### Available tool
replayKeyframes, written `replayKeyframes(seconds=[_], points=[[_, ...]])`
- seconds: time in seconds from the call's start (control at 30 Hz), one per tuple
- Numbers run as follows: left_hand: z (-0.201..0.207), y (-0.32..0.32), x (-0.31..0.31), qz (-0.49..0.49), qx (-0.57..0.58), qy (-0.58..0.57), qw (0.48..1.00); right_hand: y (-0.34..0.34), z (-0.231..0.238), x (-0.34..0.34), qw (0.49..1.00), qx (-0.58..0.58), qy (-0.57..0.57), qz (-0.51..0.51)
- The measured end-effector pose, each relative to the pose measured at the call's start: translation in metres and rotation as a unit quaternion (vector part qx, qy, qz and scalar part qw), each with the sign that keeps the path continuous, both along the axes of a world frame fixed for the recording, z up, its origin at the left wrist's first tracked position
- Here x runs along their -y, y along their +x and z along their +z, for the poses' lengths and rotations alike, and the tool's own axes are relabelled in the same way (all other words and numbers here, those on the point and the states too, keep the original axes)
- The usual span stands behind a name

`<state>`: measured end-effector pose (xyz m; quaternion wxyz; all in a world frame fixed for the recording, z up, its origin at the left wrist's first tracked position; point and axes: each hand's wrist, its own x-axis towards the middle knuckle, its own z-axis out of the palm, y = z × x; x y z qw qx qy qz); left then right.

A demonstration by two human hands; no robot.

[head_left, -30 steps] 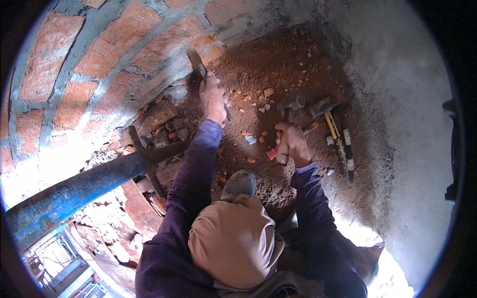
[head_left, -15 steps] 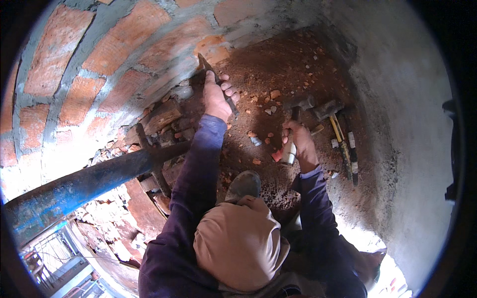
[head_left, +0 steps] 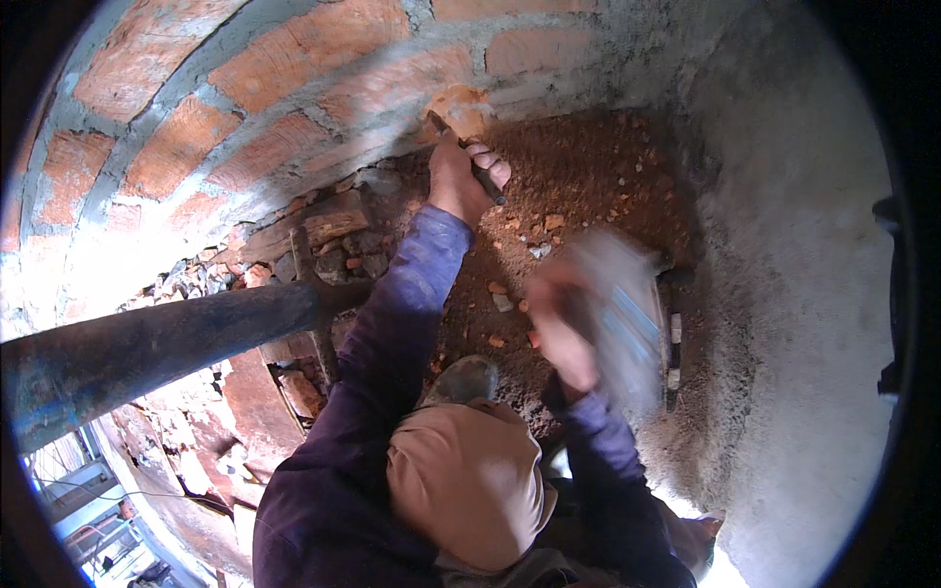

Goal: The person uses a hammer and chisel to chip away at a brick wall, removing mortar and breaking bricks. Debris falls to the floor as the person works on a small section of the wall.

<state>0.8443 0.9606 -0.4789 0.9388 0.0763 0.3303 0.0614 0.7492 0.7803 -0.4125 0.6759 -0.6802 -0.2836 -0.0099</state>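
My left hand (head_left: 463, 181) is closed around a dark metal chisel (head_left: 487, 183). The chisel's tip meets the low part of the brick wall (head_left: 312, 51), at a bright orange chipped patch (head_left: 468, 111). Lower and to the right, my right hand (head_left: 561, 328) grips a hammer (head_left: 622, 309). Motion smears the hammer into a pale streak, so its head and handle are hard to separate. The two hands are apart, with the hammer clear of the chisel.
A thick dark pipe-like bar (head_left: 167, 338) crosses from the left toward my left forearm. Reddish soil (head_left: 559, 157) with brick chips lies below the wall. A grey plastered wall (head_left: 784, 255) rises on the right. Broken rubble (head_left: 211, 431) fills the lower left.
The hammer, sharp before with its head pointing away from me, is now blurred by a swing of my right hand. The whole view has shifted slightly; the chisel stays at the wall.
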Motion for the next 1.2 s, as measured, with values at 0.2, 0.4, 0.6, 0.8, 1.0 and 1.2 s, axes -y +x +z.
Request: replayKeyframes(seconds=[0.2,0.4,0.6,0.8,1.0,1.2], points=[[-0.008,-0.006,-0.007,-0.024,-0.041,0.043,0.998,-0.013,-0.012,0.003,0.92,-0.389,-0.05,0.015],[-0.002,0.006,-0.003,0.001,0.027,-0.037,0.999,-0.005,0.059,0.038,0.97,-0.1,0.221,-0.017],[-0.002,0.015,0.004,0.021,0.022,-0.065,0.997,0.003,-0.013,-0.015,0.961,-0.238,-0.144,0.002],[-0.007,0.013,0.0,0.007,0.104,-0.065,0.992,-0.005,0.024,0.016,0.964,-0.261,-0.025,-0.052],[0.001,0.018,-0.002,0.025,0.057,-0.076,0.995,0.0,0.051,0.032,0.984,-0.011,0.154,-0.084],[-0.003,0.016,0.001,-0.011,0.058,0.006,0.998,0.017,-0.021,-0.011,0.939,-0.277,-0.204,0.011]])
